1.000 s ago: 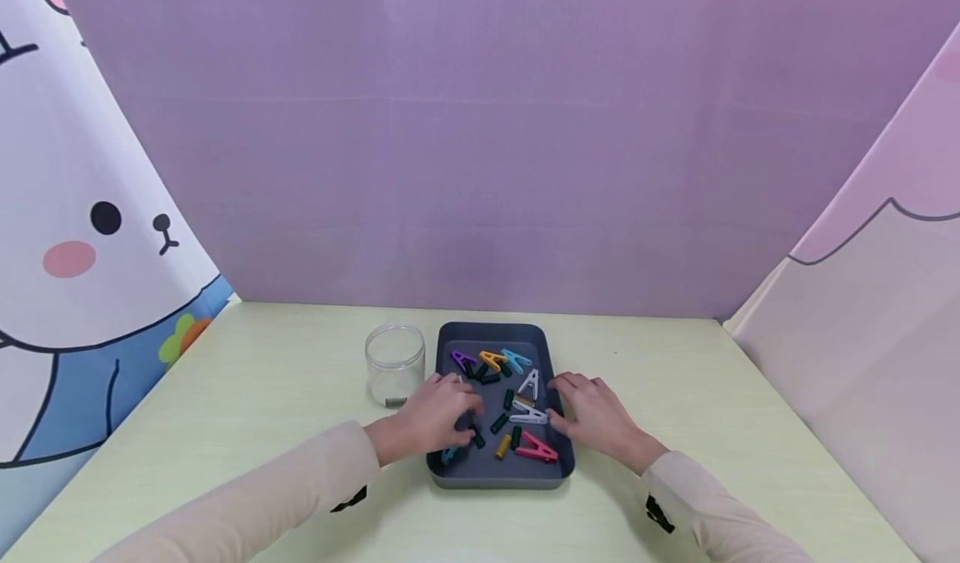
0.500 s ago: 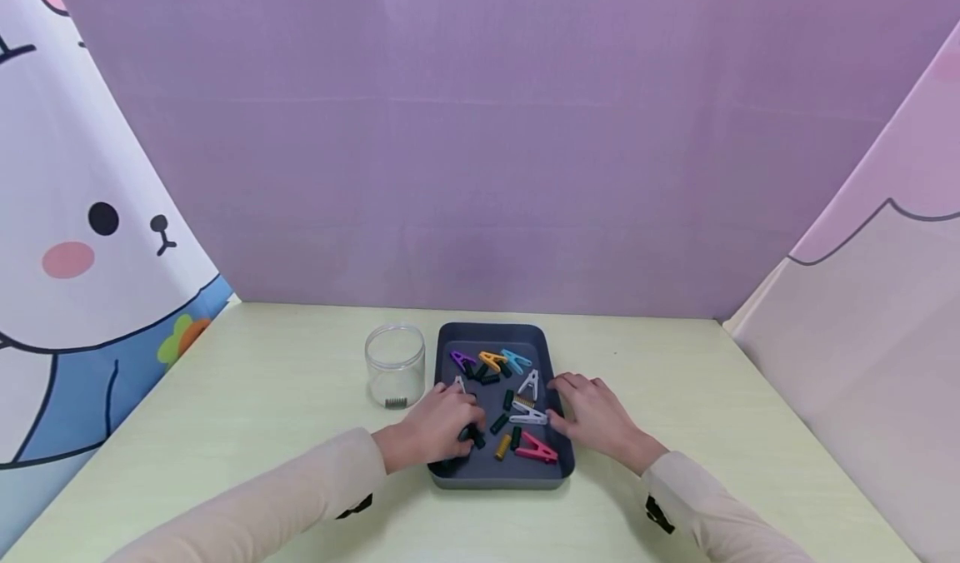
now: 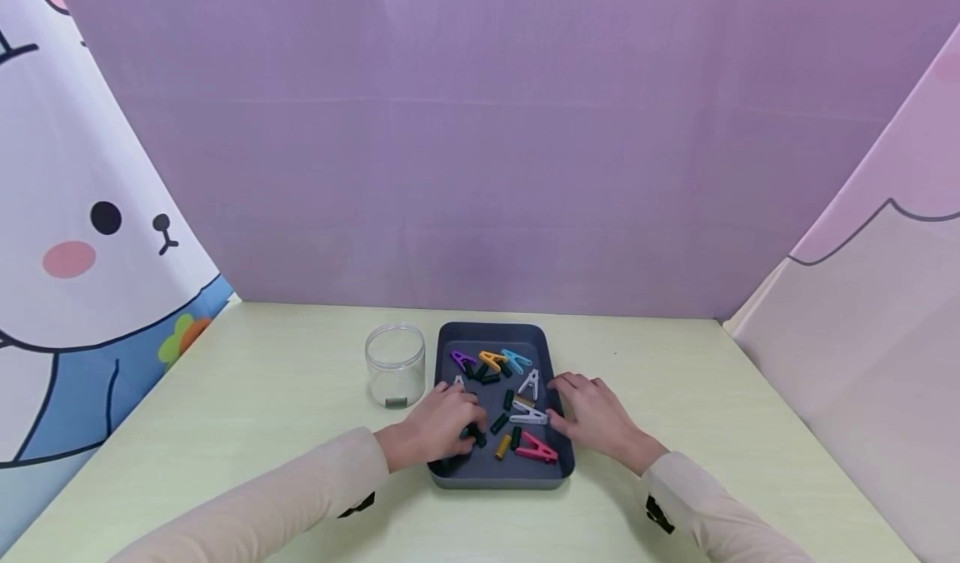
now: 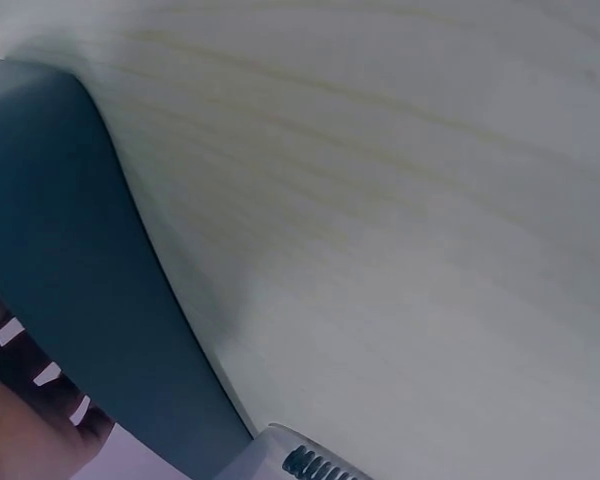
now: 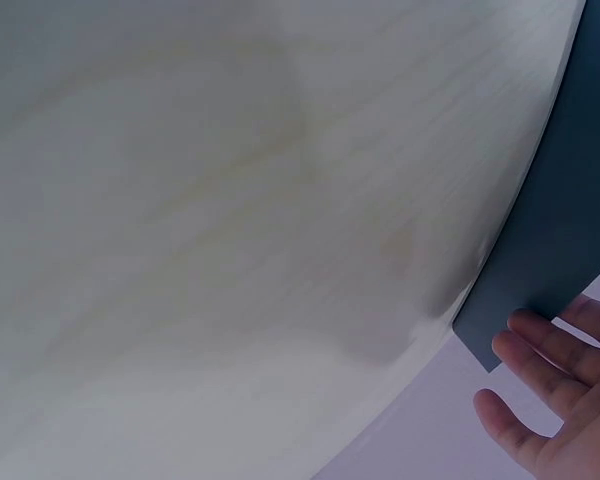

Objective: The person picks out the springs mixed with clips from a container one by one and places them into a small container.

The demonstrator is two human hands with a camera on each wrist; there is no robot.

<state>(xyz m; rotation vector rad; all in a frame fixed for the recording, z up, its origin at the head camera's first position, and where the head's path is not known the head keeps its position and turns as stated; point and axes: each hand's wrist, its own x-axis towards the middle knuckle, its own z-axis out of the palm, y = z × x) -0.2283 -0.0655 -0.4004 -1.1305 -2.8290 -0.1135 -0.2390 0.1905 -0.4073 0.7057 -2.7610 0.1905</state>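
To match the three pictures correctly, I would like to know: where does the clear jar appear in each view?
Head: the clear jar stands below centre, just left of the dark tray.
Left wrist: at the bottom edge, near the middle, mostly cut off, a dark coil showing in it.
Right wrist: not in it.
Shared landmark: the dark tray, at left in the left wrist view, at right in the right.

purple cloth point(image 3: 480, 138) behind the pale table point(image 3: 667, 371), cartoon-printed panel point(image 3: 90, 171) at left, pink-and-cream panel point(image 3: 877, 313) at right
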